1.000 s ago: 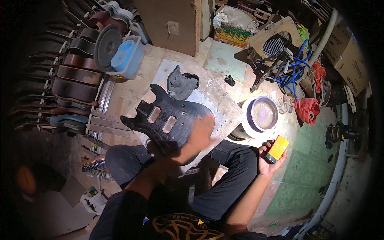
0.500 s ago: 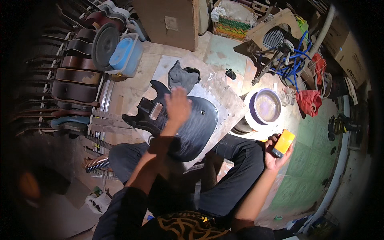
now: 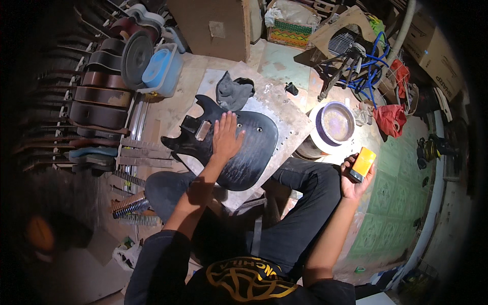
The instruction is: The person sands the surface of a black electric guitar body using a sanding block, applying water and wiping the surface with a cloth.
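Observation:
A black electric guitar body (image 3: pixel 249 160) with cavities and holes lies on a scuffed pale board (image 3: pixel 288 124) over my crossed legs. My left hand (image 3: pixel 226 141) rests flat on its face, fingers stretched out, beside a rectangular cavity. A crumpled grey cloth (image 3: pixel 230 90) lies on the board just beyond the guitar body. Out to the right, my right hand (image 3: pixel 354 184) grips a yellow block with a dark base (image 3: pixel 364 162) above my knee.
Guitar bodies (image 3: pixel 99 109) line a rack at left, near blue tubs (image 3: pixel 155 73). A purple-rimmed pot (image 3: pixel 337 122) stands right of the board. Blue hose (image 3: pixel 376 61), red cloth (image 3: pixel 390 122) and cardboard boxes (image 3: pixel 429 56) crowd the back right. Springs (image 3: pixel 129 206) lie at lower left.
My left hand has swept from the right part of the guitar body to nearer its middle, its blur now gone. My right hand and the yellow block have shifted upward in view.

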A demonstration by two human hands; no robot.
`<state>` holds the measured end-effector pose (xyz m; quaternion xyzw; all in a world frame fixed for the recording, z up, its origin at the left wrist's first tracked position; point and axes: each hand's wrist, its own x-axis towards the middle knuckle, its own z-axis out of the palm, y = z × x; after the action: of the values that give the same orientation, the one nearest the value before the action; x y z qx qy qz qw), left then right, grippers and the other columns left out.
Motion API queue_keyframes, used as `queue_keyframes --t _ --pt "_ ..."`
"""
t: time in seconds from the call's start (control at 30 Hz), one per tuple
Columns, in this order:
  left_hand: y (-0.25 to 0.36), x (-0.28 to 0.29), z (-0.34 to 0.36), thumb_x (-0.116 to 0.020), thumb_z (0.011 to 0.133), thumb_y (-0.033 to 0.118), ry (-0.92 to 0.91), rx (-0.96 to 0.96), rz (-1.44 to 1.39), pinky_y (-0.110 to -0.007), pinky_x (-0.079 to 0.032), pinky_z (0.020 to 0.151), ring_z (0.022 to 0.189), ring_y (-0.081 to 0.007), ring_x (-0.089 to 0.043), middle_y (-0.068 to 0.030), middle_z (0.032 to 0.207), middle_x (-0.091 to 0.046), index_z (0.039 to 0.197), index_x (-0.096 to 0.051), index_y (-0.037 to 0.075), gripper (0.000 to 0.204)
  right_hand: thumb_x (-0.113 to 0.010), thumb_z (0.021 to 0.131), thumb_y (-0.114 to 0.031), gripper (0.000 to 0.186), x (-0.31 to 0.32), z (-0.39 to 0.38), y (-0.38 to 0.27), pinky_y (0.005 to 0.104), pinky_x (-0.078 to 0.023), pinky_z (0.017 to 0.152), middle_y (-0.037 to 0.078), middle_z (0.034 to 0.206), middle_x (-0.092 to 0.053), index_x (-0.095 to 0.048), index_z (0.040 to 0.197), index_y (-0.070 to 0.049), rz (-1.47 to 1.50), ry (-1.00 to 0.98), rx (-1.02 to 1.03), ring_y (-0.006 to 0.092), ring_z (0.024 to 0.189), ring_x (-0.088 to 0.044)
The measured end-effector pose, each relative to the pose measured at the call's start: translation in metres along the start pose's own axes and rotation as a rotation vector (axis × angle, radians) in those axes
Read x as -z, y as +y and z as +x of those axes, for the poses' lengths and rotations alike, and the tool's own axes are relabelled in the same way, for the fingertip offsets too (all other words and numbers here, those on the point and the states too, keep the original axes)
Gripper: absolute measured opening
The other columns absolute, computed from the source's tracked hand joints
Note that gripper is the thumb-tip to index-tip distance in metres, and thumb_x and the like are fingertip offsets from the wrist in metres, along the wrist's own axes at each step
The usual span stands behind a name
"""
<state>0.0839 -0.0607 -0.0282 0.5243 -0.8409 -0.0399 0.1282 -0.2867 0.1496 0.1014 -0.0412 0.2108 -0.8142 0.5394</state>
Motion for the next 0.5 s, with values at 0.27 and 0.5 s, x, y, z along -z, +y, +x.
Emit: queue_keyframes --t 0.27,0.5 --pt "0.112 0.02 -0.089 -0.055 0.094 0.052 -0.412 -0.497 -0.038 -0.054 -0.017 0.124 0.153 -0.0329 -0.026 -0.0172 0.164 -0.031 0.156 -0.033 0.001 0.083 -0.059 0.098 -0.042 0.052 -0.011 0.003 0.005 0.0411 -0.051 0.083 0.012 0.109 -0.068 -0.06 0.135 -0.005 -0.041 0.05 0.011 0.0269 0.094 -0.062" --pt "0.048 0.014 -0.047 -0.058 0.096 0.043 -0.123 -0.11 -0.111 -0.054 -0.017 0.124 0.154 -0.0346 -0.023 -0.0193 0.165 -0.027 0.157 -0.033 0.001 0.078 -0.059 0.098 -0.043 0.049 -0.009 -0.01 -0.012 0.0427 -0.053 0.083 0.011 0.107 -0.069 -0.06 0.13 -0.006 -0.111 0.079 0.042 0.0269 0.092 -0.064"
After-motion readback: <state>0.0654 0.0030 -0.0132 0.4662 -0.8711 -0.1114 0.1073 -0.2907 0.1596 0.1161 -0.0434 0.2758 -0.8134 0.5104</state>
